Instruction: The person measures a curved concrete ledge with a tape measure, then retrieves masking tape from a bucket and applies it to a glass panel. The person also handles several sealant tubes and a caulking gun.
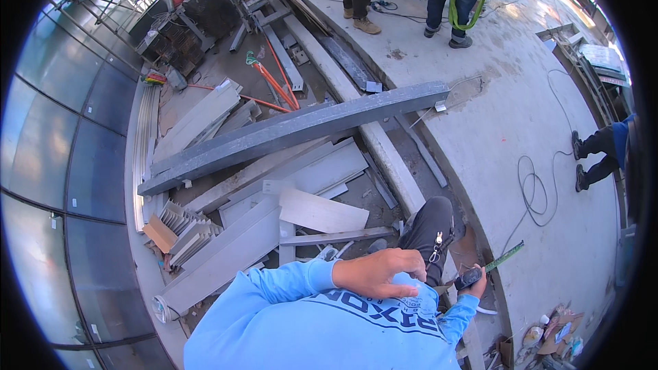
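My right hand (478, 286), at the lower right by my side, is closed round a dark tape measure (469, 277). Its green blade (506, 255) sticks out a short way to the upper right, over the concrete slab. Across the front of my light blue top reaches my left hand (385, 273), its fingers loosely curled and the thumb apart from them. Nothing shows between them. A small keyring charm (436, 250) hangs against my dark trouser leg (425, 233), close to both hands.
A long grey steel beam (295, 133) lies across metal panels (322, 211) and a concrete kerb (384, 157). Glass panels (38, 164) line the left. On the raised slab (493, 137) are a loose cable (531, 188) and several people's legs (445, 0). Debris (555, 332) lies lower right.
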### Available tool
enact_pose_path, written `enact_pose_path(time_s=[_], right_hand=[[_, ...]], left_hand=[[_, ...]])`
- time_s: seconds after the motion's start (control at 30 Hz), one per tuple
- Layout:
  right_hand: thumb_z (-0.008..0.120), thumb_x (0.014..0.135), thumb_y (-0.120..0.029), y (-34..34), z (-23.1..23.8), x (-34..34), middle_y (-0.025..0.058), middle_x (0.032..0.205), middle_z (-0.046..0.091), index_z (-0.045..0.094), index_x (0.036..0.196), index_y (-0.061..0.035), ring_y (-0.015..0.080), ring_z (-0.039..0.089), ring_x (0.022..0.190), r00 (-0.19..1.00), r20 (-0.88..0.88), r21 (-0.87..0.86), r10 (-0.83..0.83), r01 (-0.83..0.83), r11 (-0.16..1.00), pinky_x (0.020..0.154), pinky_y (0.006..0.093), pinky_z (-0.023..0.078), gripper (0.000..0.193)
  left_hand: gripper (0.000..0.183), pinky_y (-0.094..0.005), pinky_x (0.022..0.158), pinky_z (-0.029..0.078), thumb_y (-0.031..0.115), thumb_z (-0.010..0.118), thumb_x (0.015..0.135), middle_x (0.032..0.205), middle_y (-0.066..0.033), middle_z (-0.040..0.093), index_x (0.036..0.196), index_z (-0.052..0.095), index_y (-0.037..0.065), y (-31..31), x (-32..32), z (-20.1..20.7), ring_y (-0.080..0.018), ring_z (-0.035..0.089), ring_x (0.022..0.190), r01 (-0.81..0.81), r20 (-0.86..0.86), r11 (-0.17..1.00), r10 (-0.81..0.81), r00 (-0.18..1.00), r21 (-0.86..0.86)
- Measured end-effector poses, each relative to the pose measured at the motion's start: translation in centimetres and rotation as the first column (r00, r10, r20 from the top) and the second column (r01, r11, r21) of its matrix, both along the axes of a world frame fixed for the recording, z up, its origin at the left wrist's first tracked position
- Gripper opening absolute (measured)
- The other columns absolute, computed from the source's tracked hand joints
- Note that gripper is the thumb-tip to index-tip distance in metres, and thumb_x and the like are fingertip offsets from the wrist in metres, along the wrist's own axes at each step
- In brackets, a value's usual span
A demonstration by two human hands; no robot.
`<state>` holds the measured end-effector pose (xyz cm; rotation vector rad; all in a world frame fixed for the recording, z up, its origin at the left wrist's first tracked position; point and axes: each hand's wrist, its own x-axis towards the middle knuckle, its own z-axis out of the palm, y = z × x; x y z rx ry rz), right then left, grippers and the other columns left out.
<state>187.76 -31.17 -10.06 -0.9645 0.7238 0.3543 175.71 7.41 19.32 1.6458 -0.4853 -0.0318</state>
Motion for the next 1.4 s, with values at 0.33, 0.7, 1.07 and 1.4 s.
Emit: enact_pose_path(time_s=[0.33, 0.7, 1.07, 1.4], right_hand=[[0.046, 0.098, -0.039, 6.0, -1.4, 14.0, 0.0056, 0.073, 0.061, 0.060, 0.093, -0.0074, 0.0230, 0.061, 0.066, 0.972, -0.232, 0.056, 0.044, -0.032, 0.998, 0.061, 0.0407, 0.051, 0.035], [0.044, 0.099, -0.041, 13.3, 8.9, 30.9, 0.0083, 0.084, 0.063, 0.061, 0.102, -0.0035, 0.0248, 0.062, 0.075, 0.943, -0.233, 0.026, 0.238, -0.239, 0.971, 0.068, 0.0421, 0.053, 0.041], [0.047, 0.098, -0.029, 18.9, 13.1, 40.8, 0.0037, 0.071, 0.062, 0.065, 0.088, -0.0076, 0.0198, 0.060, 0.065, 0.929, -0.188, 0.204, 0.320, -0.281, 0.938, 0.061, 0.0358, 0.050, 0.030], [0.046, 0.100, -0.036, 32.2, 17.0, 42.7, 0.0055, 0.073, 0.061, 0.058, 0.098, -0.0030, 0.0225, 0.059, 0.064, 0.873, -0.200, 0.174, 0.445, -0.415, 0.893, 0.061, 0.0392, 0.052, 0.035]], left_hand=[[0.024, -0.0374, 0.079, 0.049, 0.018, 0.067, 0.088, 0.100, -0.0109, 0.061, 0.105, 0.060, 0.001, 5.6, 19.0, -2.5, -0.0261, 0.060, 0.090, -0.181, -0.026, 0.956, 0.192, 0.981, 0.233], [0.037, -0.0405, 0.086, 0.051, 0.037, 0.067, 0.084, 0.099, -0.0176, 0.069, 0.102, 0.068, 0.004, 17.0, 14.2, -21.4, -0.0336, 0.066, 0.095, -0.200, -0.479, 0.514, 0.855, 0.200, 0.834], [0.027, -0.0387, 0.069, 0.052, 0.026, 0.072, 0.081, 0.087, -0.0160, 0.071, 0.087, 0.069, 0.000, 14.8, -3.9, -19.2, -0.0245, 0.068, 0.079, -0.523, -0.462, 0.272, 0.843, -0.274, 0.807], [0.026, -0.0348, 0.067, 0.053, 0.024, 0.068, 0.085, 0.082, -0.0141, 0.071, 0.093, 0.068, -0.001, 17.4, 10.7, -18.8, -0.0217, 0.067, 0.070, -0.577, -0.594, 0.513, 0.802, 0.060, 0.635]])
